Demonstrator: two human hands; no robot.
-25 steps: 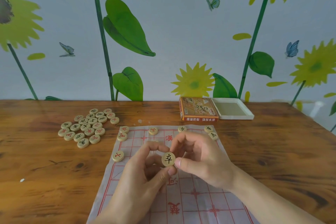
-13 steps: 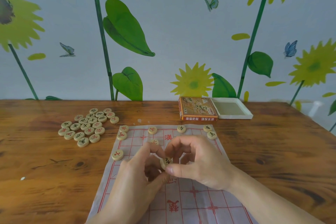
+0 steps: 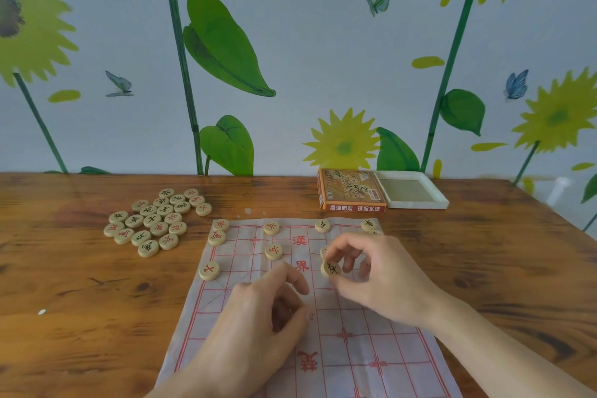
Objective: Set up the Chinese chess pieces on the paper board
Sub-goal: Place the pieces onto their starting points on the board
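A white paper board (image 3: pixel 381 342) with red grid lines lies on the wooden table. Several round wooden pieces stand along its far and left edges, among them a red-marked piece (image 3: pixel 273 251). My right hand (image 3: pixel 374 278) pinches a black-marked piece (image 3: pixel 330 269) between thumb and fingers just above the board's right half. Another piece shows partly behind those fingers. My left hand (image 3: pixel 258 326) hovers over the board's middle with fingers loosely curled and nothing in it. A pile of loose pieces (image 3: pixel 155 223) sits on the table to the board's left.
An orange game box (image 3: pixel 352 191) and its white tray (image 3: pixel 410 192) stand at the back right near the wall. A small white speck (image 3: pixel 42 311) lies on the table at the left. The table's right edge runs diagonally at far right.
Both hands held the black-marked piece together before. Now my right hand alone holds it and has moved right and away, while my left hand has let go and dropped back.
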